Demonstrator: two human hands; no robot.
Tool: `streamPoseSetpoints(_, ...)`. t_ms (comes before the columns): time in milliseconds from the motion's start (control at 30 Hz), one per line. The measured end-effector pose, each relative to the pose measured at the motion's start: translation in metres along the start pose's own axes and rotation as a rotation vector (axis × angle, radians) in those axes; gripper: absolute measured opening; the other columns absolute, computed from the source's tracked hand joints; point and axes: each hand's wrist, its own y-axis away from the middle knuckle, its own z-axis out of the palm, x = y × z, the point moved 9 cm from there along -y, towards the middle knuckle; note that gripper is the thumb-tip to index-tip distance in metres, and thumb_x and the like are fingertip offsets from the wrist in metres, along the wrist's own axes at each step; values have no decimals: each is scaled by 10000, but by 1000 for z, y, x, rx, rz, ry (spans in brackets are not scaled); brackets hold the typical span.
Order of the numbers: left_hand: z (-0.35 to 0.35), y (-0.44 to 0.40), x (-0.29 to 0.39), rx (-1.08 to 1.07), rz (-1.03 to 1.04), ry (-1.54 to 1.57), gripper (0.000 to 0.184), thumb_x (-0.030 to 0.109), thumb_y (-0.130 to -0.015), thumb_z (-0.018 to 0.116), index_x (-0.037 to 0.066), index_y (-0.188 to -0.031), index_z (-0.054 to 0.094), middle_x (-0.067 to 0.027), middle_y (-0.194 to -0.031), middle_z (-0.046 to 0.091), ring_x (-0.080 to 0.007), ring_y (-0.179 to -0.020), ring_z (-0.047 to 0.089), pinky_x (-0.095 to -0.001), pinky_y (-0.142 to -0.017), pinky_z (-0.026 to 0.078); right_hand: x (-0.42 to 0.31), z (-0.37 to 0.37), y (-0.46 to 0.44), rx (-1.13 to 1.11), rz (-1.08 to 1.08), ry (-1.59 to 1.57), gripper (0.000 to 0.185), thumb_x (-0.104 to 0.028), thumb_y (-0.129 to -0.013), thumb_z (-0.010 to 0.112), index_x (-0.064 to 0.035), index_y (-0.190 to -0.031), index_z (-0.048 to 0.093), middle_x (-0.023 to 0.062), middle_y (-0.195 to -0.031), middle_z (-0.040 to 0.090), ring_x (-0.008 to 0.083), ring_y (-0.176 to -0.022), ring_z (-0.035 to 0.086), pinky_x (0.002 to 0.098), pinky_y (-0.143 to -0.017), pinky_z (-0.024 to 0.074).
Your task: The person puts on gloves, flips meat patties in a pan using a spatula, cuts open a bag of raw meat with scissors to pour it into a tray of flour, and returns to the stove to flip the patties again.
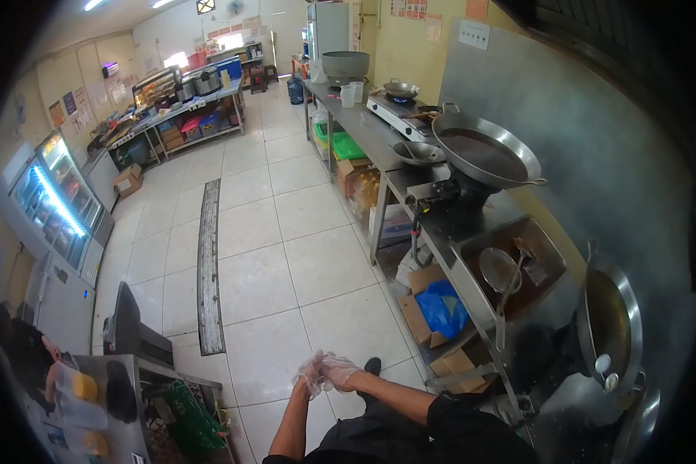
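My left hand [308, 377] and my right hand [339, 372] meet in front of my body, above the tiled floor. Clear, crinkled plastic gloves cover both. Their fingers are drawn in and pressed against each other, and whatever may lie between them is hidden. Neither hand touches a counter or a pan. To the right stands a steel counter with a wide wok of dark liquid [483, 147] on a burner. Nearer me on that side are a rectangular basin [549, 232] holding a strainer [499, 271] and another large wok [634, 309] with oil-like liquid.
At lower left, a person [27, 352] stands by a steel table [120, 448] with plastic containers [83, 414]. A dark bin [135, 329] and lit glass-door fridges [54, 209] line the left. A floor drain grate [209, 271] runs along the aisle. Cardboard boxes [414, 309] sit under the right counter.
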Motion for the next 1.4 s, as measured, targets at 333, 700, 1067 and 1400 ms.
streamPoseSetpoints(333, -28, -213, 127, 166, 286, 16, 318, 290, -948, 485, 25, -1032, 639, -83, -977, 655, -219, -910, 609, -344, -782, 482, 161, -85, -154, 36, -19, -11, 493, -95, -827, 510, -30, -1311, 438, 232, -1274, 516, 351, -1167, 520, 394, -993, 426)
streamPoseSetpoints(700, -78, -346, 298, 415, 369, 248, 388, 359, -956, 502, -11, -1043, 575, -129, -958, 634, -248, -882, 620, -359, -811, 504, 231, -209, -308, -73, -7, -463, 515, -282, -1016, 229, 13, -1437, 249, 236, -1481, 280, 328, -1356, 316, 350, -1132, 222)
streamPoseSetpoints(1067, -94, -518, 527, 173, 215, 250, 401, 466, -960, 453, 141, -1184, 524, -68, -1159, 589, -244, -1027, 575, -457, -903, 466, 331, -419, -445, 315, -67, -389, 464, -200, -967, 476, 7, -1372, 384, 251, -1366, 427, 381, -1275, 402, 413, -1083, 306)
streamPoseSetpoints(1400, 20, -610, 666, -105, 219, 27, 481, 425, -956, 446, 72, -1278, 502, -112, -1103, 601, -253, -905, 597, -341, -763, 512, 432, -438, -590, -164, 68, -233, 388, -273, -952, 489, 31, -1188, 535, 251, -1176, 558, 392, -1112, 516, 436, -965, 401)
